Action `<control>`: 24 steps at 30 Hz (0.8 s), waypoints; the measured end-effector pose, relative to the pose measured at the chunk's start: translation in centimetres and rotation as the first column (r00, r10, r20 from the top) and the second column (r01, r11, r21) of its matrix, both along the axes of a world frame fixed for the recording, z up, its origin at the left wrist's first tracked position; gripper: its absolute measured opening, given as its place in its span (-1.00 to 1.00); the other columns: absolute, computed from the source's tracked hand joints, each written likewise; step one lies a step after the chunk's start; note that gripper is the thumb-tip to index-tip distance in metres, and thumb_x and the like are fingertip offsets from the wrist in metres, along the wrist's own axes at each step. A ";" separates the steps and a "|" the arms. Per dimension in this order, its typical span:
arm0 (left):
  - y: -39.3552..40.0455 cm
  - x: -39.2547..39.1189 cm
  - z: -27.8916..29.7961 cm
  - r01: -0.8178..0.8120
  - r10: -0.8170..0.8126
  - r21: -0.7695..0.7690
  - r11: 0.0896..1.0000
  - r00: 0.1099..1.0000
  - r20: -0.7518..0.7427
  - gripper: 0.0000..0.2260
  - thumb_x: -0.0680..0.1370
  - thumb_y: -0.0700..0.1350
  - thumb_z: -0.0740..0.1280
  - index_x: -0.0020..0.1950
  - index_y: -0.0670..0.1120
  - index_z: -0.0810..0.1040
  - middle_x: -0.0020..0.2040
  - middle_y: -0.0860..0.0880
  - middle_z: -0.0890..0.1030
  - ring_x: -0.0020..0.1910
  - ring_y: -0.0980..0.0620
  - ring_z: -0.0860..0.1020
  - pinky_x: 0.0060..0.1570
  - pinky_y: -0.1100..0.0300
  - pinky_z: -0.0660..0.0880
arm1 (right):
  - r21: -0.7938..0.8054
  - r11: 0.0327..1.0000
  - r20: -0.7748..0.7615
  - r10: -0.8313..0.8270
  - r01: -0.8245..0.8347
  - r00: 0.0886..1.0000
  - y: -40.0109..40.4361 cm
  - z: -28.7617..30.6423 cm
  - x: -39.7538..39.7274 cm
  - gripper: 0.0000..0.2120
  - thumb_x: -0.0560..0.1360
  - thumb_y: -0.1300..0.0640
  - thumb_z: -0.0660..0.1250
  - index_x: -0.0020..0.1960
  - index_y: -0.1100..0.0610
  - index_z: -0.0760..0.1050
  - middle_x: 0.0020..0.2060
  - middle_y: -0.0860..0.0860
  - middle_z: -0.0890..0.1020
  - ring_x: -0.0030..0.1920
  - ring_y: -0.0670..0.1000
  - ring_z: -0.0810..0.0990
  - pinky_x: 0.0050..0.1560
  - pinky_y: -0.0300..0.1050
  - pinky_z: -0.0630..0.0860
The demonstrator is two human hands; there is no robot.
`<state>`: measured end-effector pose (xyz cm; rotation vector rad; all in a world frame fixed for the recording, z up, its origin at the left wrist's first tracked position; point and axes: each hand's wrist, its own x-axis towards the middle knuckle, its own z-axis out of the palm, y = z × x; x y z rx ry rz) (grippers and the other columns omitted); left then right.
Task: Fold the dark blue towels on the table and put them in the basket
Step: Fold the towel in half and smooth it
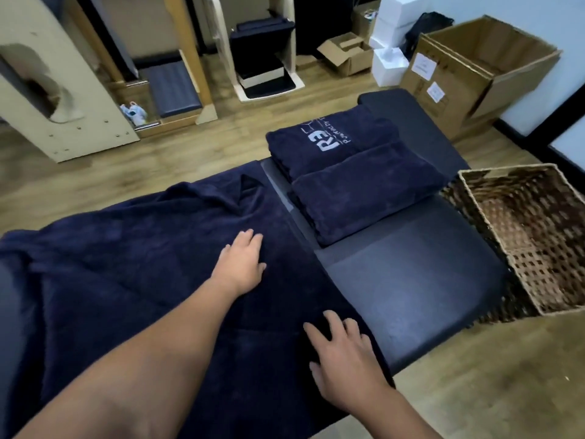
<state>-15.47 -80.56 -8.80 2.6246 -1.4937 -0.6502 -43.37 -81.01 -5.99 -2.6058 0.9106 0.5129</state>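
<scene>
Left hand [242, 263]: fingers straight and slightly apart, lying flat on the spread dark blue towel [133, 274], holding nothing. Right hand [343, 359]: fingers spread and relaxed, resting on the same towel just inside its right edge, nothing gripped.

Spread towel covers the surface [411, 299] under and left of both hands. It is rumpled left of the left fingers, with one raised fold beyond them. Its right edge runs just right of the right fingers; its near edge hangs over the front of the surface below the right wrist.

Right of the right fingers: bare dark padded surface, open out to its rounded right edge.

Beyond the left fingers and to their right: stack of folded towels [357, 182] on the surface, the top one bearing white lettering. The stack lies apart from the spread towel, a strip of bare padding between them.

Far right of both hands: wicker basket [535, 280] on the floor, against the surface's right edge, mouth open upward; no towel visible inside.

Beyond the basket: an open cardboard box [474, 77] on the wood floor.
</scene>
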 end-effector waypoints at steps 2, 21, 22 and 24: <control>3.6 -0.4 -0.3 -0.040 0.039 0.022 0.999 0.999 0.032 -0.43 0.67 0.01 0.24 0.63 -0.07 0.13 0.65 -0.03 0.04 0.63 -0.02 -0.03 0.56 -0.14 0.04 | 0.007 0.999 -0.065 -0.044 0.044 0.997 0.6 0.6 1.7 -0.31 0.54 -0.24 0.22 0.57 -0.11 0.03 0.52 0.11 0.05 0.35 0.25 0.23 0.20 0.22 0.41; 43.0 -7.5 -2.9 -0.484 0.497 -0.115 0.867 0.831 0.250 -0.57 0.60 -0.13 0.12 0.42 -0.23 0.50 0.49 -0.20 0.40 0.45 -0.19 0.42 0.40 -0.05 0.41 | -0.157 0.987 -0.124 0.006 -0.026 0.992 8.3 0.1 5.5 -0.16 0.47 0.04 0.35 0.57 -0.07 -0.10 0.56 0.16 -0.13 0.54 0.29 -0.04 0.33 0.30 0.37; 43.9 -8.2 -2.6 -0.529 0.550 -0.148 0.835 0.804 0.227 -0.57 0.53 -0.23 0.23 0.40 -0.24 0.51 0.47 -0.21 0.41 0.42 -0.22 0.44 0.34 -0.08 0.48 | -0.199 0.970 -0.084 0.123 -0.138 0.989 10.3 0.1 5.2 -0.14 0.46 0.04 0.35 0.59 -0.07 -0.10 0.57 0.16 -0.09 0.53 0.27 -0.01 0.35 0.22 0.39; 45.6 -9.6 -1.6 -0.624 0.640 -0.142 0.768 0.752 0.160 -0.43 0.34 -0.39 0.36 0.37 -0.23 0.51 0.37 -0.22 0.43 0.26 -0.28 0.50 0.15 -0.11 0.58 | -0.180 0.941 -0.056 0.281 -0.286 0.958 14.2 -0.1 4.7 -0.14 0.48 0.00 0.31 0.61 -0.13 -0.13 0.59 0.12 -0.08 0.54 0.24 -0.02 0.37 0.19 0.38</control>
